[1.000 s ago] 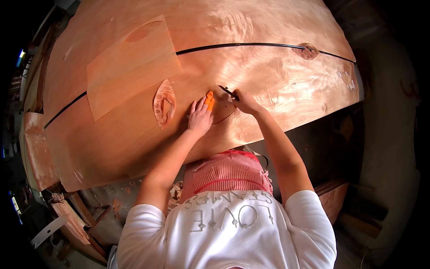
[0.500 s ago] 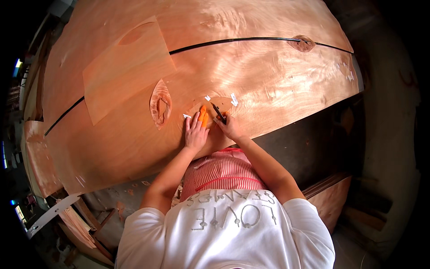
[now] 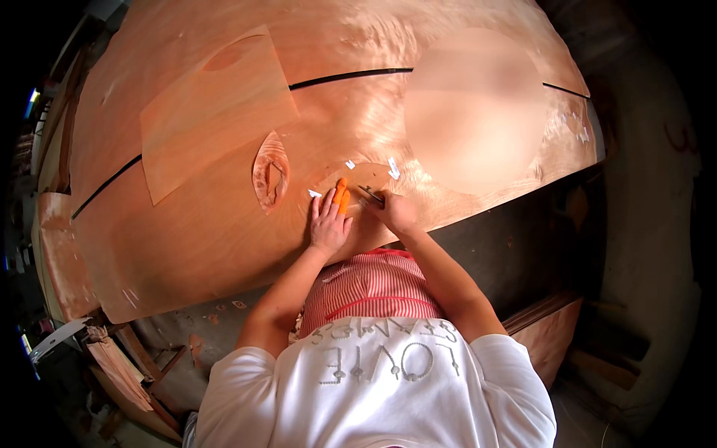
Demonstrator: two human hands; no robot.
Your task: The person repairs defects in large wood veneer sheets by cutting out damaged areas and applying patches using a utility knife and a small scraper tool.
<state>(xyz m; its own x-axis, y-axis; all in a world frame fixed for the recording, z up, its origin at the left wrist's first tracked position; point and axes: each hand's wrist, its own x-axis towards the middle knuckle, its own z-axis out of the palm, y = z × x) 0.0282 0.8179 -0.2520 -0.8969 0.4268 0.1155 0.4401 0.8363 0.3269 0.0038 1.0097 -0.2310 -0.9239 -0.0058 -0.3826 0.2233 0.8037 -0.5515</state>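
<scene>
A large sheet of reddish-brown wood veneer (image 3: pixel 202 246) lies in front of me. My left hand (image 3: pixel 329 224) rests flat on it near the front edge, fingers stretched out, two of them in orange finger covers (image 3: pixel 341 196). Under and beside the fingers is a lens-shaped veneer patch (image 3: pixel 358 175), with small pieces of white tape (image 3: pixel 393 169) around its edge. My right hand (image 3: pixel 397 214) is closed around a slim black knife (image 3: pixel 371 196), its tip pointing left over the patch; whether the tip touches the wood cannot be made out.
A lens-shaped cutout (image 3: pixel 269 173) lies left of my hands. Beyond it a loose rectangular veneer piece (image 3: pixel 216 112) covers part of a black strip (image 3: pixel 351 77) crossing the sheet. A blurred round area hides the right part. Stacked sheets (image 3: pixel 544 332) stand low at right.
My right hand has shifted slightly right, and the knife has tilted flatter, its tip now lower. The left hand stays on the veneer. A blurred round area has appeared at right.
</scene>
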